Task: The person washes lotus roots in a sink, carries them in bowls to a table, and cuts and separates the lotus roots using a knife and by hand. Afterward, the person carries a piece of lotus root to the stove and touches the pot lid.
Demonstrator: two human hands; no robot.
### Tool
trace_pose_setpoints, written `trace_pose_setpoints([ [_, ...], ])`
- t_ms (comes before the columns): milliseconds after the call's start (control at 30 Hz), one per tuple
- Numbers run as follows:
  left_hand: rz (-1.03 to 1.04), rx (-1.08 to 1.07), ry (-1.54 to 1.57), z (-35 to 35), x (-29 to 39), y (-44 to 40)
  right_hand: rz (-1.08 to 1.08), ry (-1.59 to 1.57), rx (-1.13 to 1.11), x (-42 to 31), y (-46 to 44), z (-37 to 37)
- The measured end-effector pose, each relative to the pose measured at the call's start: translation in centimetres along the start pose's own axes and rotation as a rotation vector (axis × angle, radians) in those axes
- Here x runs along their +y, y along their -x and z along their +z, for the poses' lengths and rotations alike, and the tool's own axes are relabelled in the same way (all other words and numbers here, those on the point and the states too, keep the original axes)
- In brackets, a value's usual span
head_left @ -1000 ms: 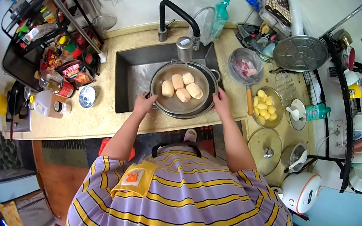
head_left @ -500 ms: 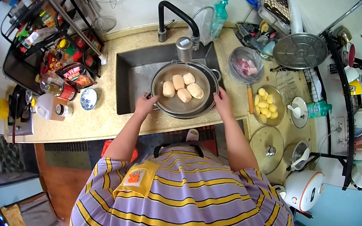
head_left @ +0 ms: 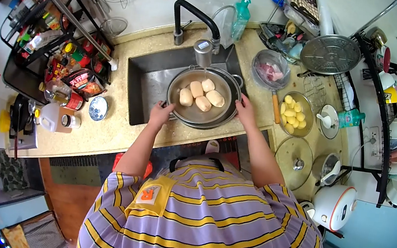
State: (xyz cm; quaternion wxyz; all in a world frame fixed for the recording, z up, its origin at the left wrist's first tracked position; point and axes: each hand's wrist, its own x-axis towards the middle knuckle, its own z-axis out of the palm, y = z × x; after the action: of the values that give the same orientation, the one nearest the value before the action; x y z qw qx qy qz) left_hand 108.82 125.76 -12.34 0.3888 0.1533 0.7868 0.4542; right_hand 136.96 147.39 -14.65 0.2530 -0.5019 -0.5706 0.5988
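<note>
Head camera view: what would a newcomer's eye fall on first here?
Probably the five pale chunks in the metal basin, at the sink between the left hand and right hand. The striped shirt fills the lower middle. The yellow pieces right of the sink stand out too.

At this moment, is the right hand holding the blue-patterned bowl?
No, the right hand is at the basin, while the bowl stands on the counter.

The left grip (head_left: 161,113) and right grip (head_left: 245,112) hold, from opposite sides, a metal bowl (head_left: 194,116) nested in a pot (head_left: 232,109) in the sink (head_left: 141,81). Five pale chunks (head_left: 196,89) lie in the bowl, below the tap (head_left: 177,18). Potatoes (head_left: 291,113) and meat (head_left: 269,73) sit rightward on the counter (head_left: 75,143).
</note>
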Motion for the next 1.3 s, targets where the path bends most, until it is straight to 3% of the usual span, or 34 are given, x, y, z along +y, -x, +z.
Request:
trace_pose_setpoints([
  [933,-0.009,-0.026,0.078,-0.1,0.8,0.5,-0.013,0.0,-0.018,0.9,-0.7,-0.1],
  [1200,0.035,0.012,0.115,0.3,-0.2,-0.2,0.068,0.122,-0.057,-4.3,0.7,-0.8],
  [1300,0.023,-0.007,0.116,0.2,-0.5,-0.7,-0.141,0.229,-0.074,-4.4,-2.2,-1.7],
])
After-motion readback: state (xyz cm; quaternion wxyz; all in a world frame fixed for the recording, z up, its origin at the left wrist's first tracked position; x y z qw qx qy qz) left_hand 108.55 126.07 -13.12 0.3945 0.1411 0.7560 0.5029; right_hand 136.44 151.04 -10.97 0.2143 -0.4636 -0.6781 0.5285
